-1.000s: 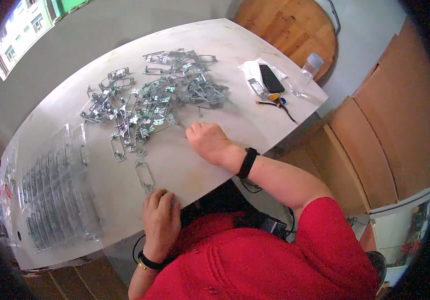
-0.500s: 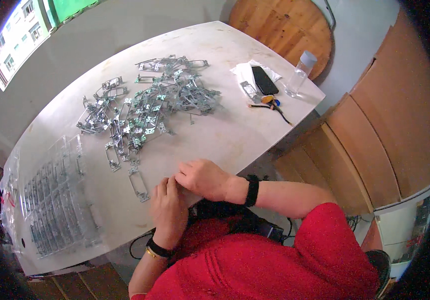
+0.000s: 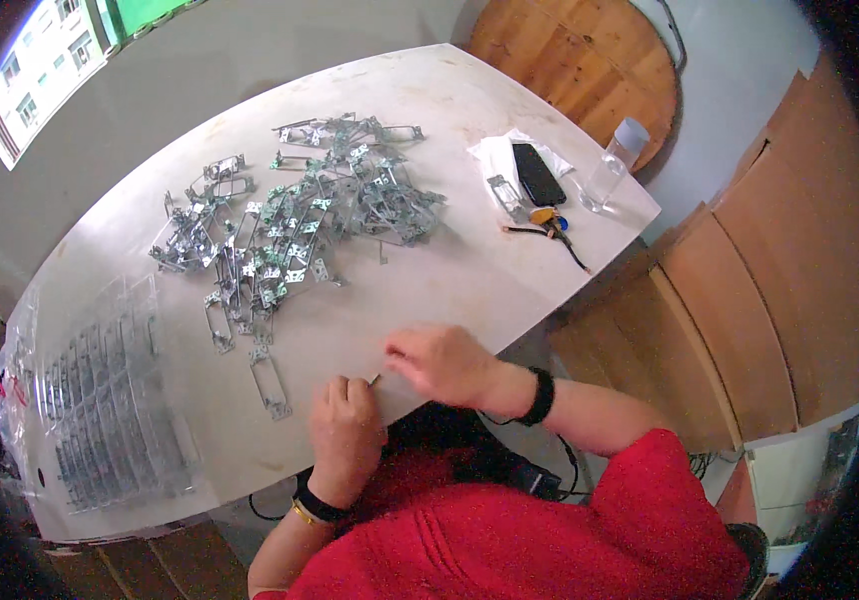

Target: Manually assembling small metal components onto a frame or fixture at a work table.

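At the table's near edge my left hand [image 3: 345,422] is closed, with the thin tip of a small metal piece [image 3: 375,379] poking out between its fingertips. To its right, a short gap away, my right hand [image 3: 442,364] is raised with curled fingers. Whatever those fingers pinch, if anything, is hidden. A single rectangular metal frame bracket [image 3: 270,380] lies flat just left of my left hand. Farther back spreads a tangled heap of similar metal brackets [image 3: 295,215].
Clear plastic trays [image 3: 115,400] holding rows of metal parts lie at the left. Back right are a black phone [image 3: 539,175] on white tissue, pliers [image 3: 567,245] and a clear bottle [image 3: 610,172]. Cardboard [image 3: 670,345] stands beyond the right edge.
My hands were together and have come apart. The right moved right, and the tip of the small metal piece now shows at my left fingers. The view shifted slightly.
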`<state>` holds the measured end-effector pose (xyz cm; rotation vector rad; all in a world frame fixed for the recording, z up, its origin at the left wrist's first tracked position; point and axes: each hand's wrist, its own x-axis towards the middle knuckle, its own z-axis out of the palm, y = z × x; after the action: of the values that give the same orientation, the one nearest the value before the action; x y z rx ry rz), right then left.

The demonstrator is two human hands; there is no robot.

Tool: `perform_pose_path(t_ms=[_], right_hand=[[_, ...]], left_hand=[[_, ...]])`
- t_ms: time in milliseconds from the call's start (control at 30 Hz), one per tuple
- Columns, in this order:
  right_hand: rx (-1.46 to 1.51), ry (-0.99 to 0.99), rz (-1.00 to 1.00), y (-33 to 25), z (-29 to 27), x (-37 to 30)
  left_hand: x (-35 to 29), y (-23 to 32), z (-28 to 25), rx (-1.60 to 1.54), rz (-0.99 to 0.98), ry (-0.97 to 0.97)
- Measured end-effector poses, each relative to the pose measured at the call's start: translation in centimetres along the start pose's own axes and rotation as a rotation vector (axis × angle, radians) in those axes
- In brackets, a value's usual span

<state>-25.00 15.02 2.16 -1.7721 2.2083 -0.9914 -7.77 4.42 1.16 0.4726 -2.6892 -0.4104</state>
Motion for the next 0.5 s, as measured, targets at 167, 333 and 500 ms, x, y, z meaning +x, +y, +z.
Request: perform_pose_path(t_ms=[167, 333, 500], right_hand=[[-0.126, 0.218, 0.285, 5.6, -7.4, 2.2], [-0.348, 0.417, 0.39, 13.0, -12.9, 3.1], [-0.469, 0.459, 0.502, 17.4, -13.8, 5.1]], left_hand=[[0.2, -0.3, 0.3, 0.081, 0.035, 0.038], [0.2, 0.1, 0.2, 0.095, 0.029, 0.003], [0.2, 0.2, 0.1, 0.053, 0.039, -0.024]])
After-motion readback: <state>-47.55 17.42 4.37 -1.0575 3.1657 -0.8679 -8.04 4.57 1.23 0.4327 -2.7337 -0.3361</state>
